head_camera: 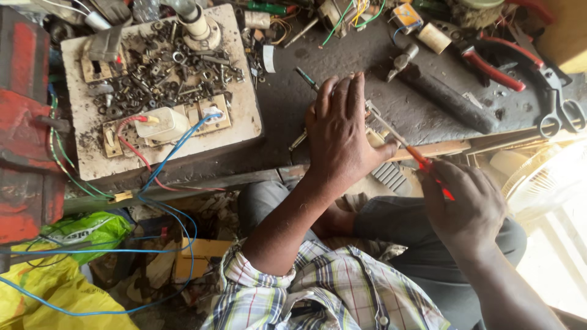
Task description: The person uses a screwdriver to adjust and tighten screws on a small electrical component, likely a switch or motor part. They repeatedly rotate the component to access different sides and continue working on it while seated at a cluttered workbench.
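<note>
A: Start with the bench (342, 67). Where does your work sit on it?

B: At its front edge, near the middle. Your left hand (340, 131) lies flat over a small pale part (374, 138), fingers straight and together, pointing toward the back of the bench, palm pressing down on it.

A: And the screwdriver (408, 146)?

B: Your right hand (468, 205) is clenched round its red handle, off the front edge, above your lap. Its long axis runs diagonally; the thin shaft points up and left, its tip passing under your left hand's fingers. I can't tell where the tip lands.
</note>
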